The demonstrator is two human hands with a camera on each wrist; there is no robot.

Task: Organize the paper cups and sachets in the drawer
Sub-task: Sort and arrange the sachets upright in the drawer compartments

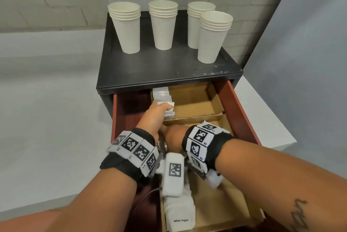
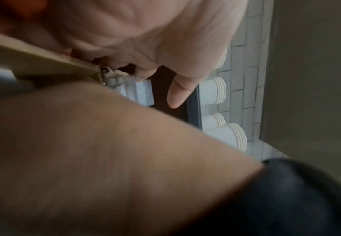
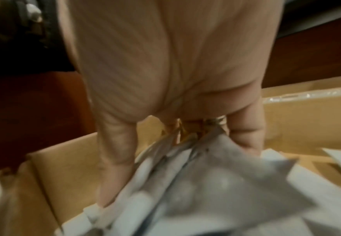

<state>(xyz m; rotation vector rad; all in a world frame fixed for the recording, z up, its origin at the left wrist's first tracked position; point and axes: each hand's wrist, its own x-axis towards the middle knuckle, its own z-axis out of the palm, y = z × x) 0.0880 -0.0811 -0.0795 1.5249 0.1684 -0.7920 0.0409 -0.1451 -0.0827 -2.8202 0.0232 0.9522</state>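
Several stacks of white paper cups stand on the black cabinet top. Below it the red drawer is pulled out with two cardboard trays inside. A row of white sachets stands along the left of the back tray. My left hand reaches into that row, fingers curled on sachets. My right hand is down in the near tray, largely hidden by its wristband. In the right wrist view its thumb and fingers grip a bunch of sachets.
More sachets marked "White Sugar" lie at the near tray's front left. The drawer's left strip beside the trays is bare red floor. A white counter runs under the cabinet, and a brick wall stands behind.
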